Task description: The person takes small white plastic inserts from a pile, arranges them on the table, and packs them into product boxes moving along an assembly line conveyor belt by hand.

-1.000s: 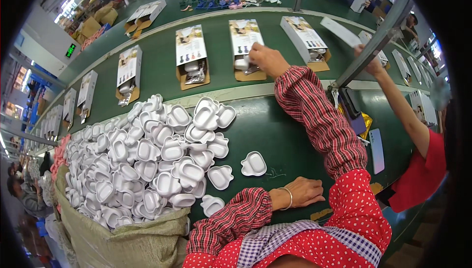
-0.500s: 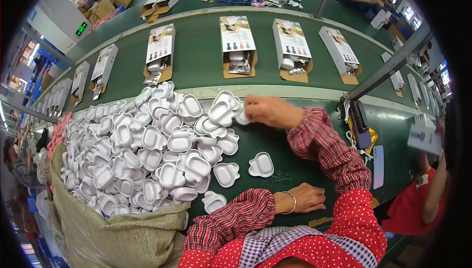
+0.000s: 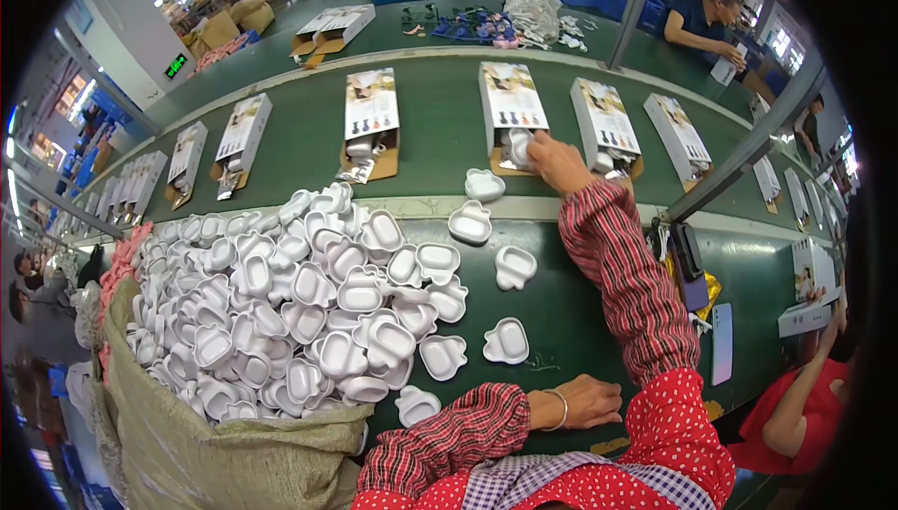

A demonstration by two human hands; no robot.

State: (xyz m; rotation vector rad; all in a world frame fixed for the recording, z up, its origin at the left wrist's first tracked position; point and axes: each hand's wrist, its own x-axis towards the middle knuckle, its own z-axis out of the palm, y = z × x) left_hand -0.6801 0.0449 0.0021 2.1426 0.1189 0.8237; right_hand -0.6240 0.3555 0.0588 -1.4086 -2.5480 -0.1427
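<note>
My right hand [image 3: 559, 162] reaches over the belt and pinches a white plastic shell [image 3: 517, 145] at the open end of a printed white box [image 3: 513, 97]. The shell is partly inside the opening; the hand hides some of it. My left hand [image 3: 587, 402] lies on the green table with its fingers loosely extended and holds nothing. A big heap of similar shallow white shells [image 3: 309, 290] spreads left of my hands. Several loose shells lie apart from it, one [image 3: 506, 341] above my left hand and another [image 3: 484, 185] on the belt.
A row of open boxes [image 3: 371, 108] stands along the green belt [image 3: 435, 150]. The heap borders an olive woven sack [image 3: 224, 463]. At right are a metal post [image 3: 748, 145], a phone [image 3: 721, 344] and a co-worker in red [image 3: 804, 416]. Another person [image 3: 703, 28] works across the belt.
My right hand has moved from the heap's edge up to the box with a shell. The boxes have shifted right. Shells now lie apart near the belt edge. My left hand stays resting.
</note>
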